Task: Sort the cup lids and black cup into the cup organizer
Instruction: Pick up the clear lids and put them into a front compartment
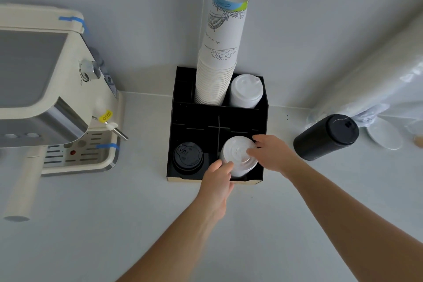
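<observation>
From the head camera, both hands grip the stack of white lids (238, 155) standing upright in the front-right bay of the cup organizer (174, 121): left hand (217, 178) at its near side, right hand (270, 155) on top. The black cup (325, 137) lies tipped well right, nearer the right hand, apparently lidded.

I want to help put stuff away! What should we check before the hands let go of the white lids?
1. Stack of translucent white plastic lids inside front right slot of black cup organizer: ok.
2. Left hand and right hand both touching stack: ok.
3. Stack sitting flat at bottom: cannot tell.
4. Black lids in front left slot: ok.
5. Black cylindrical cup in organizer: not ok, lying on counter.
</observation>
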